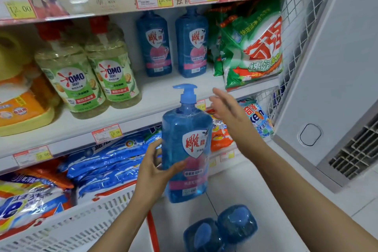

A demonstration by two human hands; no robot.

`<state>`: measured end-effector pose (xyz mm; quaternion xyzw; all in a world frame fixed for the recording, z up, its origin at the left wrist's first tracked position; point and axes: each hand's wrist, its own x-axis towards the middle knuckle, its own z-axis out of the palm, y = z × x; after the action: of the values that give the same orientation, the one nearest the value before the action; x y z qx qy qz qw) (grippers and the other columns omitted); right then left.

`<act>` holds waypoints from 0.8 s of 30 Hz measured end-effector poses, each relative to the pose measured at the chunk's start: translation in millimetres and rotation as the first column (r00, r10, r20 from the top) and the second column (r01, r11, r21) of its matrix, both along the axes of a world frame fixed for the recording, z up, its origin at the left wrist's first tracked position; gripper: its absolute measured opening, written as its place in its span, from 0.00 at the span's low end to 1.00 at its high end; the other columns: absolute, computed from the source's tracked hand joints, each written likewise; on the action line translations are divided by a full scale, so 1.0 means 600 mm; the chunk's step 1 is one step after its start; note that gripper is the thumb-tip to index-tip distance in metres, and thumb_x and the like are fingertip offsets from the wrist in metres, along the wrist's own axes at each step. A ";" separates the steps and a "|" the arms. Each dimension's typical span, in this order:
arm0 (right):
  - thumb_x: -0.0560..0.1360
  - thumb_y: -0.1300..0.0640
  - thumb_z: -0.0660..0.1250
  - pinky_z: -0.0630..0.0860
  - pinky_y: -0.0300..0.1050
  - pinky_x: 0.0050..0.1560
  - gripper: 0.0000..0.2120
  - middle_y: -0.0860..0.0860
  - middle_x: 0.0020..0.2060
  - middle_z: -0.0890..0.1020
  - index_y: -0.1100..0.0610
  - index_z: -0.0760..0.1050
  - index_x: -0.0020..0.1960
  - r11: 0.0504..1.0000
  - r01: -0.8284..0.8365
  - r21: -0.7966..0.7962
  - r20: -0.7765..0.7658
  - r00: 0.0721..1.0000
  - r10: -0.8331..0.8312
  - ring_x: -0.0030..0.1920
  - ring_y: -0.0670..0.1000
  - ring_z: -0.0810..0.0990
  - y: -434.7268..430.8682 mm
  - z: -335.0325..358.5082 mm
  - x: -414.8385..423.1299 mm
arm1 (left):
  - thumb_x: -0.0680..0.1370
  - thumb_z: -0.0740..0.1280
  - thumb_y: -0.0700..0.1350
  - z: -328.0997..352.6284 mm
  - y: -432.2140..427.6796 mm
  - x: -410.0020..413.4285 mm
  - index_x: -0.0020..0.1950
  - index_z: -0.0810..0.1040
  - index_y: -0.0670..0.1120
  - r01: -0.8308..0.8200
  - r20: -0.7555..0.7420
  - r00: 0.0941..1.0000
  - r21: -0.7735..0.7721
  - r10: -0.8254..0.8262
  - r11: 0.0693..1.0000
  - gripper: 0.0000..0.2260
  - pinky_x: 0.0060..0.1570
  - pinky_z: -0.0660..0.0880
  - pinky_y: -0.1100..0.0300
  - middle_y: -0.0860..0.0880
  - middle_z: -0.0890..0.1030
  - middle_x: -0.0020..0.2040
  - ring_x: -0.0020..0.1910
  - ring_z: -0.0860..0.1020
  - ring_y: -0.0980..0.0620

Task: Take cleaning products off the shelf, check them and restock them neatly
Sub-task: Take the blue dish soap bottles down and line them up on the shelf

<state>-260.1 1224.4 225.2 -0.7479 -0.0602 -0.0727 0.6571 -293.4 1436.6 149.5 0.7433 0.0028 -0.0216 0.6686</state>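
the tall blue clear-plastic pump bottle (186,149) hangs upright just in front of the white middle shelf (159,96). the left hand (155,170) wraps its grip round the lower body; the right hand (225,106) hovers open before the shelf's front edge. full, so likely heavy and slick: hold the body, not the pump.

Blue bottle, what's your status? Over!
Left hand grips blue bottle, upright. Right hand open beside the pump, not touching. Two more bottles on floor below.
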 end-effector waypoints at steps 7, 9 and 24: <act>0.80 0.38 0.56 0.79 0.40 0.36 0.17 0.43 0.41 0.83 0.48 0.77 0.51 0.953 -0.277 -0.126 -0.381 0.900 0.211 0.30 0.48 0.79 -0.005 0.013 0.057 | 0.53 0.79 0.62 -0.072 -0.006 -0.003 0.59 0.71 0.64 0.078 -0.023 0.997 0.141 -0.076 0.987 0.36 0.49 0.81 0.55 0.64 0.81 0.52 0.51 0.81 0.61; 0.80 0.42 0.60 0.78 0.41 0.35 0.14 0.46 0.42 0.81 0.50 0.78 0.46 0.954 -0.296 -0.056 -0.396 0.883 0.251 0.30 0.47 0.78 -0.008 -0.015 0.056 | 0.54 0.79 0.61 -0.096 -0.004 -0.004 0.60 0.70 0.62 0.125 -0.036 0.992 0.174 -0.120 0.977 0.37 0.50 0.80 0.59 0.66 0.79 0.53 0.53 0.79 0.62; 0.77 0.53 0.71 0.78 0.43 0.37 0.09 0.52 0.43 0.79 0.59 0.79 0.48 0.945 -0.293 -0.144 -0.360 0.905 0.225 0.34 0.41 0.78 0.036 -0.268 0.010 | 0.78 0.67 0.54 -0.241 0.004 0.017 0.60 0.78 0.51 0.184 -0.389 0.914 0.143 -0.116 0.973 0.13 0.49 0.78 0.64 0.51 0.83 0.54 0.55 0.80 0.52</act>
<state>-253.8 1245.9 64.3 -0.7951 -0.0525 0.1513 0.5849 -283.1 1439.2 5.1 0.7793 0.0764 -0.2157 0.5833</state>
